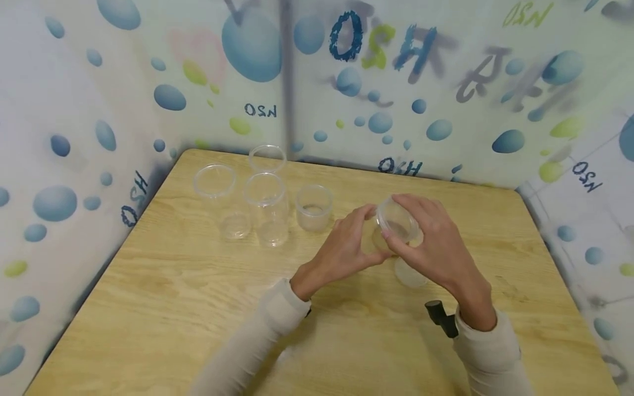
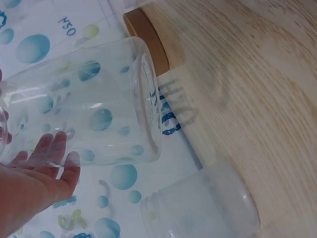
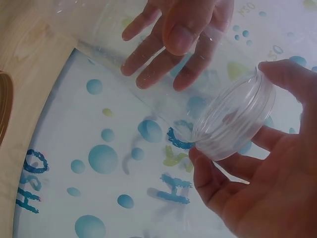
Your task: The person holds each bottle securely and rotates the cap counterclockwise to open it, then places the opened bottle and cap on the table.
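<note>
Between my two hands is a clear plastic jar (image 2: 94, 104), tilted and raised over the table. My left hand (image 1: 342, 245) grips its body, with the fingers along the clear wall. At the threaded mouth (image 3: 235, 116), the thumb and fingers of my right hand (image 1: 443, 245) hold the rim from either side. In the head view, the hands cover much of the jar. Below it, a smaller frosted jar (image 2: 203, 206) stands on the table; in the head view its top lies partly behind my right hand.
Left of the hands, several clear containers stand on the wooden table (image 1: 163, 308): tall ones (image 1: 266, 220) in a cluster and a short one (image 1: 314, 217) nearer. A brown curved-edged thing (image 2: 147, 39) shows in the left wrist view. Patterned walls (image 1: 208, 121) surround the table's back and sides.
</note>
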Available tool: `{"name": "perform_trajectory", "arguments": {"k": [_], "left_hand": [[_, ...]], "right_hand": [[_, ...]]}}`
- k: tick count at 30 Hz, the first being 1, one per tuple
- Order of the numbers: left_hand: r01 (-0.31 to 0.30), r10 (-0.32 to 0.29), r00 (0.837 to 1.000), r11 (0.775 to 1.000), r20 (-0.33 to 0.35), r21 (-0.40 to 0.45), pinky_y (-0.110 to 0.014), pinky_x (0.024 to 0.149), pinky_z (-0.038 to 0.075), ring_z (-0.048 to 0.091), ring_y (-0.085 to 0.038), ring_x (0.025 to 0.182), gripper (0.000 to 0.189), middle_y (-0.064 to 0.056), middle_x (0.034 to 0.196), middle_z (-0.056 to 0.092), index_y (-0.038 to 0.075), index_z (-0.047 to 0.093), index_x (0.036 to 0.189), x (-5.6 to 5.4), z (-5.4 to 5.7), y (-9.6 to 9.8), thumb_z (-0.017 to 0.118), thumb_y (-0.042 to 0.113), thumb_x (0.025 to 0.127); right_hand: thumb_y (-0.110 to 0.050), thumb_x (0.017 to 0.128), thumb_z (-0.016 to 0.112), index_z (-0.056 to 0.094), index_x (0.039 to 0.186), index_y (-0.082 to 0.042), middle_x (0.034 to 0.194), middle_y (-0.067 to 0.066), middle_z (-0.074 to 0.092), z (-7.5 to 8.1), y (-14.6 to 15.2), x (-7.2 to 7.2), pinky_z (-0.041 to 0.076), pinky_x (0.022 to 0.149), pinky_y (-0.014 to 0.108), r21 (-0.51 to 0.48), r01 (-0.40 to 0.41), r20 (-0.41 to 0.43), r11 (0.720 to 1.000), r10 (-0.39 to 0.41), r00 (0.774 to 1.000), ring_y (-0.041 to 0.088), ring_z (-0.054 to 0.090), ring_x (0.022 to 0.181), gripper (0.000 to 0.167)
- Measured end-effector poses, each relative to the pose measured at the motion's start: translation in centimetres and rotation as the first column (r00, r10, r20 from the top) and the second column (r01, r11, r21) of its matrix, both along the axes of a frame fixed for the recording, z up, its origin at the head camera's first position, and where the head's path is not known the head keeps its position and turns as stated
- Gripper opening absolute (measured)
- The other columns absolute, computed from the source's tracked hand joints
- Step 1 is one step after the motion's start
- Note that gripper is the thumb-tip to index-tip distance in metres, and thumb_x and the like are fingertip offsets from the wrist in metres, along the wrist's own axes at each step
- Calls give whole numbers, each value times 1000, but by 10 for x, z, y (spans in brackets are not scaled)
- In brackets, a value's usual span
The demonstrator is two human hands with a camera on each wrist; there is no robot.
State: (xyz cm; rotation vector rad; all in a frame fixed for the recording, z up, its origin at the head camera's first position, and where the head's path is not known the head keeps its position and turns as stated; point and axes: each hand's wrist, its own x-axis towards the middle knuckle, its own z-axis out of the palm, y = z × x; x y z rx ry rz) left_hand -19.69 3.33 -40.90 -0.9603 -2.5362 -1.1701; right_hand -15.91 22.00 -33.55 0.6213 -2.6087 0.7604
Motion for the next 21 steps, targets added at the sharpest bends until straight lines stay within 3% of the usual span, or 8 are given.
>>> {"name": "perform_trajectory", "arguments": {"k": [9, 16, 21], "left_hand": [[-1, 0, 999, 1000, 45, 9, -48, 102, 42, 51, -22, 130, 89, -12, 141, 53, 3, 36, 146, -2, 1, -2, 82, 39, 79], [-31, 30, 999, 999, 45, 33, -50, 104, 41, 53, -24, 127, 88, -13, 136, 55, 2, 36, 145, -3, 4, -5, 84, 36, 78], [-62, 58, 996, 997, 71, 48, -46, 107, 42, 53, -26, 126, 90, -15, 136, 54, 0, 36, 145, -4, 4, -10, 85, 35, 78]], "right_hand": [[-18, 83, 73, 55, 138, -6, 138, 16, 56, 2, 1, -3, 45, 89, 59, -22, -38, -21, 999, 37, 999, 36, 49, 123, 59], [-11, 82, 74, 46, 146, -6, 139, 15, 53, 3, 7, -4, 48, 78, 45, -94, -50, -58, 994, 44, 997, 30, 52, 118, 70], [-5, 79, 75, 43, 150, -11, 140, 19, 47, 0, 12, -7, 46, 84, 42, -139, -47, -77, 989, 37, 996, 31, 51, 118, 78]]}}
